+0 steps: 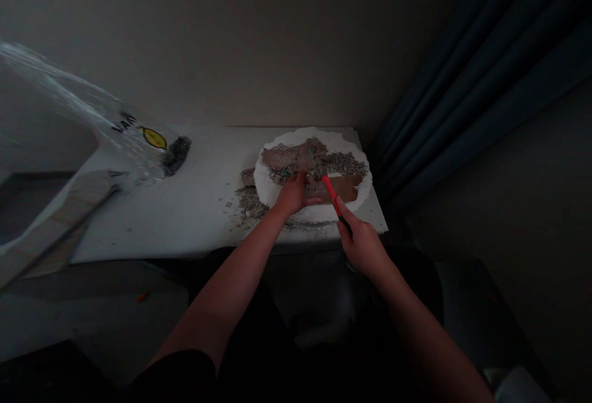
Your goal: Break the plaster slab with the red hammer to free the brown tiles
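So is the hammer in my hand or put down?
The hammer is in hand: your right hand is wrapped around its lower end.

On the table (203, 218), the mat (266, 196) lay toward the right end, bearing one flat piece (284, 158) at the back left, a strip (340, 188) at the front and rubble (346, 164) between and beside them. The left hand (293, 195) was at the strip's left end, while the hammer (332, 192) reached over the mat from the right hand (361, 241) in front. The bag (139, 153) lay well apart leftward, the wall (259, 45) behind the table and the curtain (462, 82) to its right.
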Motion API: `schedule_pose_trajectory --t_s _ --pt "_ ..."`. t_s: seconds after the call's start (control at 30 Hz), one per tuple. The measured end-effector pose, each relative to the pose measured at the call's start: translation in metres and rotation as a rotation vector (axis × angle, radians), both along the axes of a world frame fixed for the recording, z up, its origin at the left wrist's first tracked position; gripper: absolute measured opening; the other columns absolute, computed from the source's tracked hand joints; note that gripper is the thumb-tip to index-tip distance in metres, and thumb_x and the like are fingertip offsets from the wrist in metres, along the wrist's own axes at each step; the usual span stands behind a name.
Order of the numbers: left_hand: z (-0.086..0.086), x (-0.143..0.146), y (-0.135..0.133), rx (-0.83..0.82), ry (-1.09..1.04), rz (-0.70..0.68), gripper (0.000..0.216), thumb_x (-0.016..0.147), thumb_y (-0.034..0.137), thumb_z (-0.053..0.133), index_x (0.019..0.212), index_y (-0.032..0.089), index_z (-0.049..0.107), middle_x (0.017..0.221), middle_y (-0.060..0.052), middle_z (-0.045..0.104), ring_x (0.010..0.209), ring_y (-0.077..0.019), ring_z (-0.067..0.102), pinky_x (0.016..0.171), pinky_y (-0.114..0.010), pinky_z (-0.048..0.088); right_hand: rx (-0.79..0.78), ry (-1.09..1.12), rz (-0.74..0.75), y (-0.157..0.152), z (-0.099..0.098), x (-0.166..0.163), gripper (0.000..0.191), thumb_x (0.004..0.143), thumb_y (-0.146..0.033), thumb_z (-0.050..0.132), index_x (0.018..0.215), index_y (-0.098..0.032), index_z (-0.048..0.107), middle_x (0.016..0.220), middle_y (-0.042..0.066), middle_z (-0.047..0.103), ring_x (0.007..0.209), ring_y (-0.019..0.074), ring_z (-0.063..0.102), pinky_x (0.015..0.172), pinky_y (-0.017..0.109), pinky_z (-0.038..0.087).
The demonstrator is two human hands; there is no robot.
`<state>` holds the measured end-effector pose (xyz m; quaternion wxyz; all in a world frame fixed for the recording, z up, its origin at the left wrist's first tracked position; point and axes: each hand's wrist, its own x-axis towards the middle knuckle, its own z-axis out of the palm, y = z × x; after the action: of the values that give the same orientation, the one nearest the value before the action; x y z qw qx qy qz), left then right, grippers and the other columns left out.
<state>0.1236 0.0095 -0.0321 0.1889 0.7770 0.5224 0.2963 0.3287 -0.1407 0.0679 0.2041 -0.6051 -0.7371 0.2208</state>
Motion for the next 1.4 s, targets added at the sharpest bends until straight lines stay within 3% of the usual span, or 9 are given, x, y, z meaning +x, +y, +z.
schedule_pose_trajectory --t_s 0.47,0.6,0.77,0.83,0.93,1.07,1.17,1.27,1.4 --pt "0.002 0.0 -0.003 -0.049 -0.014 0.016 0.099 0.063 0.042 0.092 0.146 0.016 0.044 0.119 -0.016 0.07 0.123 -0.0383 0.059 0.103 -0.049 0.048 -0.061 -0.1 -0.008 -0.002 -0.015 -0.006 0.062 0.099 -0.025 0.039 0.161 -0.016 0.036 0.09 0.013 0.076 0.075 0.0246 0.069 0.074 0.035 0.05" --pt "0.003 0.002 -0.007 -0.038 -0.01 -0.002 0.096 0.066 0.039 0.09 0.146 0.015 0.044 0.12 -0.017 0.069 0.126 -0.0382 0.057 0.105 -0.049 0.046 0.017 -0.055 -0.028 -0.003 -0.017 -0.005 0.063 0.1 -0.026 0.037 0.162 -0.016 0.032 0.095 0.013 0.077 0.077 0.0244 0.069 0.076 0.035 0.051" --pt "0.01 -0.002 -0.009 -0.051 -0.024 0.009 0.09 0.067 0.034 0.088 0.144 0.017 0.045 0.125 -0.016 0.067 0.124 -0.0362 0.059 0.104 -0.047 0.048 -0.032 -0.072 -0.004 -0.006 -0.023 -0.005 0.061 0.099 -0.027 0.038 0.16 -0.016 0.038 0.09 0.013 0.077 0.075 0.0253 0.069 0.073 0.036 0.051" --pt "0.018 -0.017 -0.007 -0.008 -0.073 0.043 0.074 0.075 0.032 0.081 0.14 0.019 0.048 0.126 -0.013 0.067 0.123 -0.0319 0.06 0.103 -0.044 0.049 0.002 -0.058 -0.049 -0.006 -0.021 0.002 0.061 0.1 -0.028 0.038 0.159 -0.016 0.039 0.093 0.014 0.077 0.076 0.0265 0.07 0.074 0.037 0.051" --pt "0.03 -0.061 -0.006 0.074 -0.119 0.282 0.042 0.086 0.025 0.065 0.127 0.02 0.054 0.115 -0.009 0.07 0.11 -0.0241 0.065 0.096 -0.038 0.051 0.055 -0.044 -0.148 -0.001 -0.018 0.021 0.061 0.1 -0.032 0.04 0.16 -0.018 0.039 0.098 0.014 0.077 0.078 0.0271 0.071 0.075 0.037 0.051" --pt "0.025 -0.129 -0.021 -0.083 0.135 0.516 0.028 0.081 0.022 0.063 0.109 0.02 0.061 0.097 -0.008 0.072 0.087 -0.0226 0.068 0.08 -0.034 0.053 0.064 -0.053 -0.237 0.01 -0.027 0.05 0.063 0.099 -0.034 0.041 0.16 -0.016 0.039 0.103 0.016 0.077 0.083 0.0288 0.072 0.077 0.039 0.053" --pt "0.004 -0.153 -0.042 -0.312 0.441 0.281 0.008 0.077 0.023 0.063 0.084 0.022 0.064 0.082 -0.005 0.072 0.083 -0.0239 0.068 0.075 -0.032 0.051 0.023 -0.066 -0.262 0.015 -0.038 0.063 0.062 0.097 -0.034 0.044 0.157 -0.016 0.045 0.115 0.018 0.075 0.093 0.0311 0.073 0.082 0.041 0.053" --pt "-0.019 -0.148 -0.061 -0.357 0.503 -0.038 0.02 0.075 0.019 0.06 0.092 0.022 0.069 0.093 -0.007 0.074 0.089 -0.0234 0.069 0.079 -0.031 0.051 0.008 -0.091 -0.275 0.016 -0.044 0.065 0.061 0.097 -0.033 0.044 0.156 -0.016 0.046 0.12 0.02 0.074 0.099 0.0333 0.072 0.086 0.042 0.052" --pt "-0.036 -0.132 -0.072 -0.254 0.511 -0.073 0.03 0.078 0.016 0.057 0.104 0.023 0.069 0.099 -0.009 0.073 0.094 -0.0243 0.069 0.081 -0.032 0.051 0.008 -0.116 -0.271 0.015 -0.046 0.063 0.061 0.097 -0.032 0.044 0.156 -0.015 0.046 0.121 0.019 0.073 0.101 0.0338 0.072 0.087 0.044 0.052"
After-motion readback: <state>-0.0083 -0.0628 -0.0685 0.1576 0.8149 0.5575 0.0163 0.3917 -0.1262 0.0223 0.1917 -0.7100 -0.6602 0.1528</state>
